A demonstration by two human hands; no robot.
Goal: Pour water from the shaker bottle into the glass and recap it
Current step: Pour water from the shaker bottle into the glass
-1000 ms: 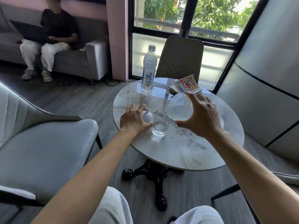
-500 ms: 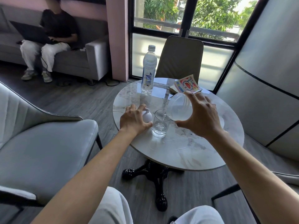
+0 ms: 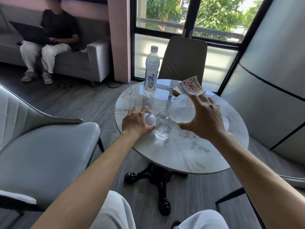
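- The right hand (image 3: 203,119) was wrapped around the shaker bottle (image 3: 181,109), thumb below and fingers spread over the top, holding it tipped with its open mouth over the far rim of the glass (image 3: 163,126).
- The left hand (image 3: 136,123) lay curled over the white cap (image 3: 150,119) on the table (image 3: 198,156), just left of the glass; whether it truly gripped the cap could not be told.
- A thin stream appeared to fall into the glass, which held only a little water near its bottom.
- Pouring well here probably meant keeping the mouth low and centred over the rim, and raising the tilt slowly so the stream did not run down the bottle's side.
- The glass stood unsupported, so the bottle's lip was best kept off its rim.
- A sealed plastic water bottle (image 3: 151,71) and a small colourful book (image 3: 190,85) stood further back, well clear of the pour.
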